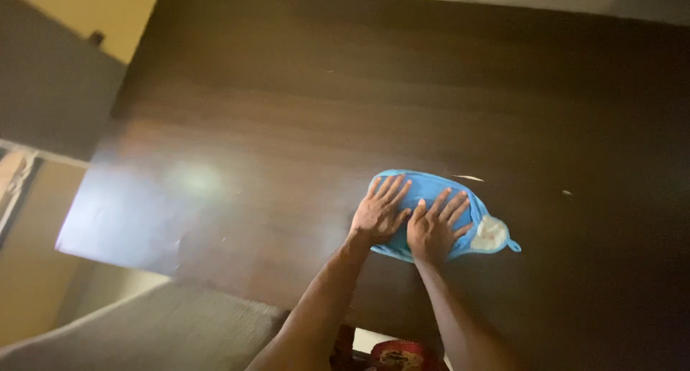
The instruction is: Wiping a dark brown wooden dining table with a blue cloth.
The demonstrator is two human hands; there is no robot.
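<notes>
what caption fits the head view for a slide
Both hands, left hand and right hand, pressed flat on a blue cloth on a dark wooden table.

dim room | soft glare patch on dark table left | slight motion blur | edges darker

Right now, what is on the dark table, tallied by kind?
Blue cloth: 1, lying flat on the dark wooden table
Hands pressed flat on the cloth: 2, left hand and right hand
Small pale scraps on the table: 2, one by the cloth, one farther right
Total: 5
</notes>
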